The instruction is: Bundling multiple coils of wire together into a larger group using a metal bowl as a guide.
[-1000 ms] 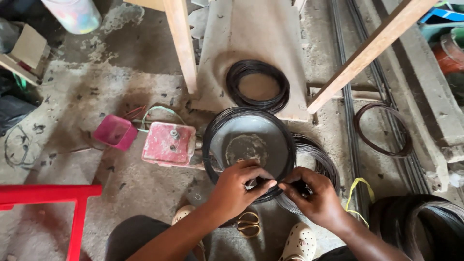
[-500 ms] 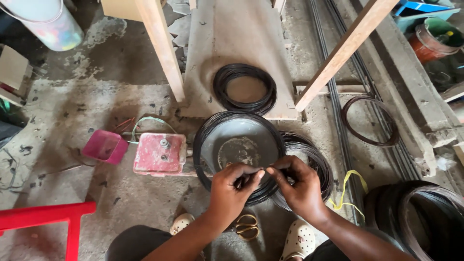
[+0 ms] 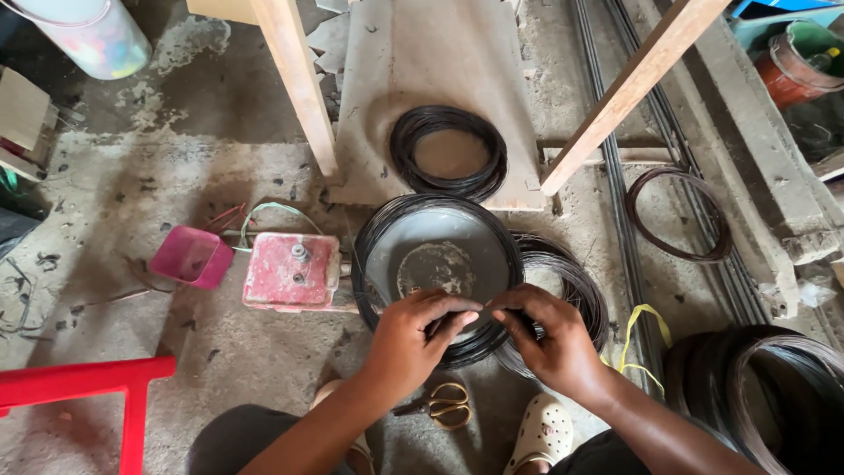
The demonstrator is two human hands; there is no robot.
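A coil of thin dark wire (image 3: 378, 229) is wound around a round grey metal disc (image 3: 437, 255) on the concrete floor. My left hand (image 3: 415, 339) and my right hand (image 3: 549, 339) meet at the near edge of the disc, both pinching the wire of this coil between fingers and thumb. A second, looser wire coil (image 3: 571, 281) lies just right of the disc, partly under my right hand. Yellow-handled scissors (image 3: 440, 406) rest on the floor below my hands, between my feet.
A red metal box (image 3: 292, 271) and a pink tub (image 3: 192, 258) sit left of the disc. Another black coil (image 3: 448, 151) lies on a grey slab; a rusty wire ring (image 3: 677, 214) and big coils (image 3: 756, 387) are at the right. Wooden legs (image 3: 294, 79) and a red frame (image 3: 83, 380) stand nearby.
The view shifted slightly, so the disc sits higher in frame. My hands moved closer together at the disc's near edge and keep working the wire; the scissors are now uncovered.
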